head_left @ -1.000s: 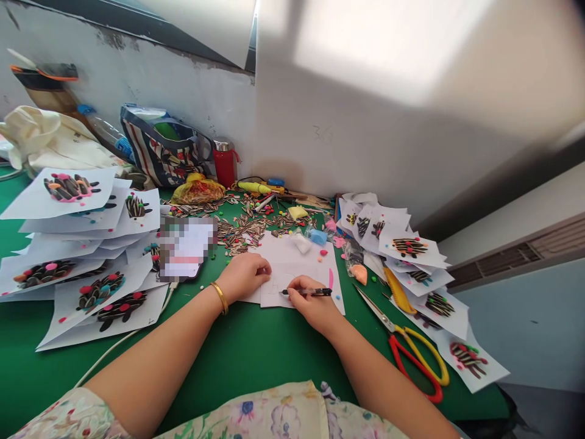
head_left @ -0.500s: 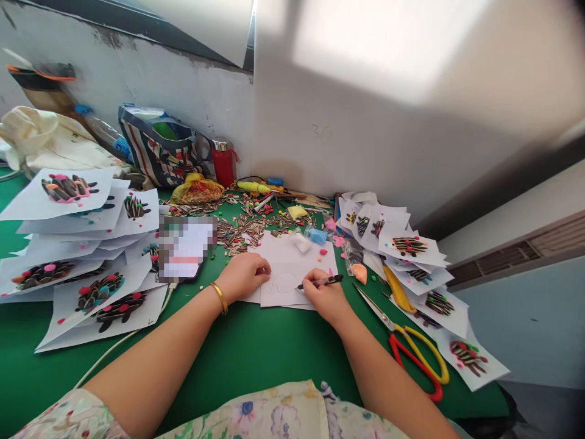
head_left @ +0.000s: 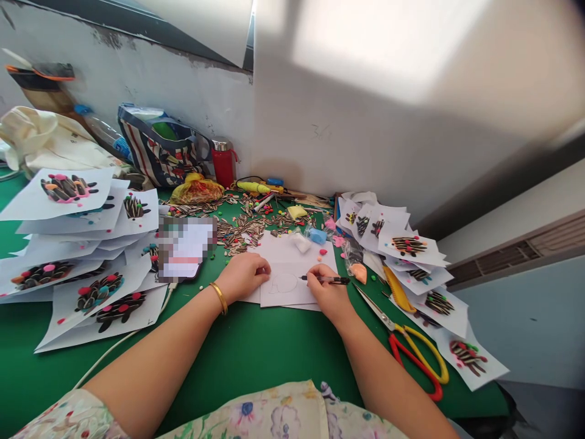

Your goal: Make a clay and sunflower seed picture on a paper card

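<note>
Right hand (head_left: 329, 294) is pinching a pen (head_left: 337, 280); left hand (head_left: 243, 278), grip unclear, is touching paper (head_left: 289, 261). The wall (head_left: 361, 146) is showing "36".

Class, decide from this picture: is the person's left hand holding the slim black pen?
No, the slim black pen is in the right hand, while the left hand rests on the white paper.

I see through one head-worn camera, facing forward and tipped down at the desk (head_left: 260, 341). It looks from behind and above the left hand (head_left: 242, 277) and right hand (head_left: 329, 294), moderately near, both about mid-frame. Clothes (head_left: 274, 417) edge in below them; the wall (head_left: 329, 158) rises beyond. Far right of the right hand, blur leaves me unsure of depth.
</note>
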A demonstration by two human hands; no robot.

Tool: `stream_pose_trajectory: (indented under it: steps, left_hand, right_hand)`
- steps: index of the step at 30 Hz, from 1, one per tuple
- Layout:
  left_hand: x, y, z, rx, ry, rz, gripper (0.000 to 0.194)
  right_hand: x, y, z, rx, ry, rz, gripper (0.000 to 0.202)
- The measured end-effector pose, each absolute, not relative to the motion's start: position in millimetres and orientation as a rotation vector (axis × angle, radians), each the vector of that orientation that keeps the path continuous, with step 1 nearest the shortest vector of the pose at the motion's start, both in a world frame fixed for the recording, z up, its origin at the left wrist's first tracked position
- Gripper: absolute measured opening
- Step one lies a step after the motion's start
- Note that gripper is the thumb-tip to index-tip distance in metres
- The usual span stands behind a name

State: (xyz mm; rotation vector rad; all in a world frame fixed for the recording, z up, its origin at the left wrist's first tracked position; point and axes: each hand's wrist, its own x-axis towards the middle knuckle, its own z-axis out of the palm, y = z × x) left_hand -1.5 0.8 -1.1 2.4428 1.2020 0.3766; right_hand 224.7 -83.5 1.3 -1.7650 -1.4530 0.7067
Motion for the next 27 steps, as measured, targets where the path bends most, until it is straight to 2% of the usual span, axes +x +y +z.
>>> stream_pose_trajectory:
  steps: [13,27]
  left_hand:
    - [-1,0,0,2.441,1.203,0.381,0.009]
    - [0,0,0,2.438,1.216,0.377,0.009]
  right_hand:
    - [197,-94,0,-1.530,-1.591,0.957,0.015]
    - [192,-92,2,-1.527,-1.652,0.958,0.015]
